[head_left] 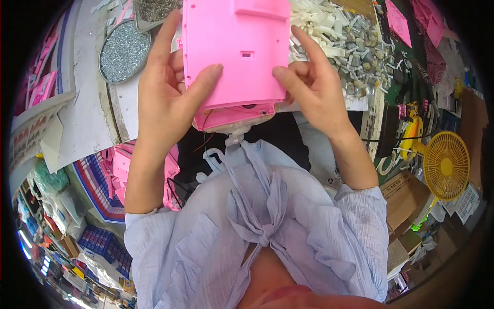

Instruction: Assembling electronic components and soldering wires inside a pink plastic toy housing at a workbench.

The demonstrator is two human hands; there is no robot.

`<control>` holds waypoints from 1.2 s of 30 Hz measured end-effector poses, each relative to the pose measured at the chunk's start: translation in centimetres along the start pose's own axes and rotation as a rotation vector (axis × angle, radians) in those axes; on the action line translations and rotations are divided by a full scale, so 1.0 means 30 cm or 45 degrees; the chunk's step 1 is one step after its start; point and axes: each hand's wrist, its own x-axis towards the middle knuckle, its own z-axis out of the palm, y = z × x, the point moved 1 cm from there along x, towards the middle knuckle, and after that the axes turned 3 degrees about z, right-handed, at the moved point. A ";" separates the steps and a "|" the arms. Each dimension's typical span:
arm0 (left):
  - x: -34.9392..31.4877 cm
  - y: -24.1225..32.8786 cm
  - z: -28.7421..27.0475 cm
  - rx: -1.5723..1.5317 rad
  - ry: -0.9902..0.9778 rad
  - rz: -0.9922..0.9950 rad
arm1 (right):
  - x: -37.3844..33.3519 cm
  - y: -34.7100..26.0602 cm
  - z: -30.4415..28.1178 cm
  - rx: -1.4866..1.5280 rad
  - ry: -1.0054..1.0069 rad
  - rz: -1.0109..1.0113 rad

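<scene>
Between my two hands is a pink plastic housing panel (234, 56) with a small rectangular slot near its middle. My left hand (170, 85) grips its left edge, thumb lying on the front face and fingers partly hidden behind. At the right edge my right hand (316, 85) holds it too, with the thumb tip on the lower right side and the index finger pointing up. Under the panel's lower edge shows another pink plastic part (206, 119) with thin wires. A clear, wrinkled plastic bag (236, 129) lies just below that part.
A round tray of small screws (123, 54) stands left of my left hand, beside a metal tray of small parts (154, 9). Loose white and clear plastic pieces (339, 36) are heaped at the right. Pink parts fill a blue basket (98, 190) at lower left. A yellow fan (446, 165) stands right.
</scene>
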 end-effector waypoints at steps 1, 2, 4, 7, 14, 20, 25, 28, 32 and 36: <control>-0.016 -0.001 -0.020 0.300 -0.044 0.014 | -0.016 0.008 0.010 -0.188 0.038 -0.083; -0.026 -0.003 -0.041 0.602 -0.083 0.036 | -0.025 0.015 0.017 -0.380 0.076 -0.174; -0.057 -0.033 -0.051 0.855 -0.130 0.089 | -0.045 0.036 0.031 -0.554 0.087 -0.248; -0.098 -0.082 -0.047 0.863 -0.069 0.188 | -0.045 0.067 0.046 -0.750 0.060 -0.245; -0.153 -0.116 -0.074 0.838 -0.056 0.023 | 0.019 0.077 0.045 -0.852 -0.050 -0.533; -0.169 -0.136 -0.082 0.706 0.007 -0.044 | 0.025 0.050 0.029 -0.558 -0.227 -0.222; -0.207 -0.145 -0.066 0.859 0.093 0.019 | 0.020 0.016 0.031 -0.770 -0.281 -0.329; -0.223 -0.133 -0.073 0.809 0.008 -0.137 | 0.009 0.021 0.008 -0.869 -0.360 -0.153; -0.220 -0.156 -0.088 0.823 -0.033 -0.149 | 0.040 -0.021 -0.003 -1.030 -0.444 -0.029; -0.213 -0.138 -0.104 0.825 -0.075 -0.194 | 0.020 0.000 0.011 -1.203 -0.321 -0.302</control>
